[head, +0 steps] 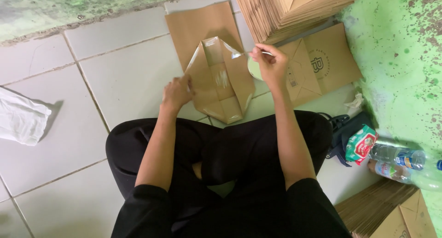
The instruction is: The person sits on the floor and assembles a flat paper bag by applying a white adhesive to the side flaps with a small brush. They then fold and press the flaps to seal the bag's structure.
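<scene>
Brown paper bag point(220, 81) (bottom unfolded) under left hand point(176, 93), right hand point(272, 65)

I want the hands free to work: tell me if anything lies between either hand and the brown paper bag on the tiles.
Nothing visible does. The left hand already rests on the left edge of the brown paper bag. The right hand hovers at its right edge, pinching a thin stick over the opened, folded end.

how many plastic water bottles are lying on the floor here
2. Both lie by the green wall at right: one bottle sits nearer the wall, the second bottle beside it, closer to the cardboard stack. Others may be hidden.
</scene>
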